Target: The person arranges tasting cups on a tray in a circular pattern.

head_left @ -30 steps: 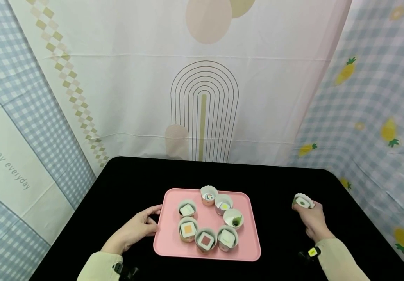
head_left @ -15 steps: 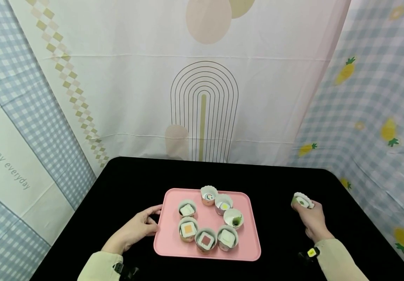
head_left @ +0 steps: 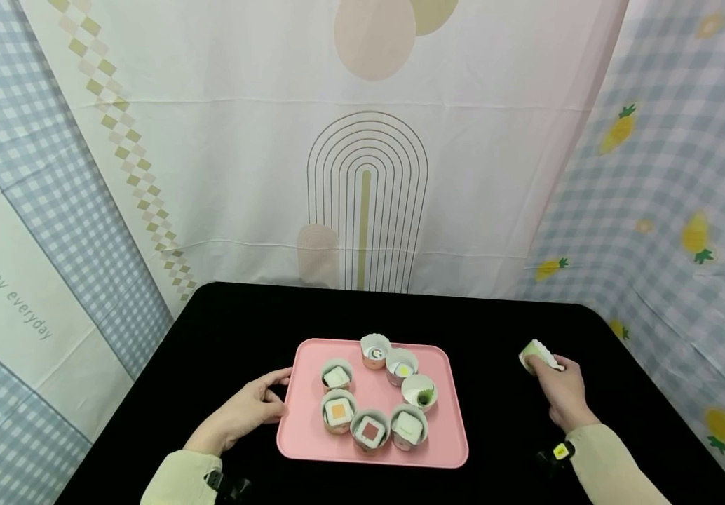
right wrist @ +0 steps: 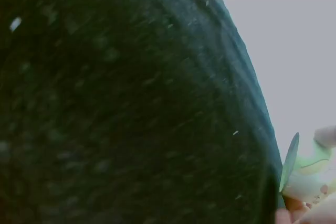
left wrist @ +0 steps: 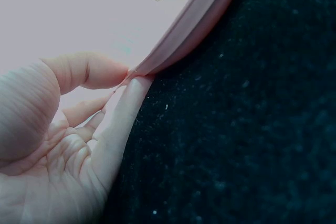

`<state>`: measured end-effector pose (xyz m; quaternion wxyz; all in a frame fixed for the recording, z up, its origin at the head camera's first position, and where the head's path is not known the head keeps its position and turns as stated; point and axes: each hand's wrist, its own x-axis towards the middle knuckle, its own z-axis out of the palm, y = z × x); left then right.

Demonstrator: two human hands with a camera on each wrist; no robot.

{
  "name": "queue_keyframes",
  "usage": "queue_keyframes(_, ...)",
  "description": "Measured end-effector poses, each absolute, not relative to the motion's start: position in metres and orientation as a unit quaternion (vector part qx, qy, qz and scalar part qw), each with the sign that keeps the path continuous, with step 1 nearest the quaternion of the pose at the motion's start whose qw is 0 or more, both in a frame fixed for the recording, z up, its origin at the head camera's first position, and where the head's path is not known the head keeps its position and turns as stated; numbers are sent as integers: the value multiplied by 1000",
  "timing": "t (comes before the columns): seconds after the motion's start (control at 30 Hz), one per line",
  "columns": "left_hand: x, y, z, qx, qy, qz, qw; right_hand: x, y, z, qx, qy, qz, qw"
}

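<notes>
My left hand pinches the left rim of a pink tray between thumb and fingers; the left wrist view shows that rim close up. Out to the right of the tray, my right hand holds a small paper baking cup with a scalloped rim. The cup leans over, its pale green side facing the camera and its inside mostly hidden. Only part of the paper cup and some fingertips show at the lower right of the right wrist view.
Several more paper cups stand on the tray in a ring, among them one with an orange-topped white square, one with a brown-topped square and one with a green leafy piece. A black cloth covers the table; curtains hang behind.
My right hand has tilted its paper cup further, so the white and green inside seen earlier has turned out of view and the outer side shows. My left hand stays at the tray.
</notes>
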<state>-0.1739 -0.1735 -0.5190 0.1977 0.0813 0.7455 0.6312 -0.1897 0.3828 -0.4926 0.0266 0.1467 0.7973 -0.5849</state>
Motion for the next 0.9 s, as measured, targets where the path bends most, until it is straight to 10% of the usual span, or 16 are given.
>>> queue_keyframes(0.33, -173, -173, -516, 74, 740, 638, 199, -214, 319, -457, 110, 833, -541, -18)
queue_keyframes(0.9, -175, -174, -518, 73, 741, 634, 210, -240, 170, -425, -117, 814, -565, 68)
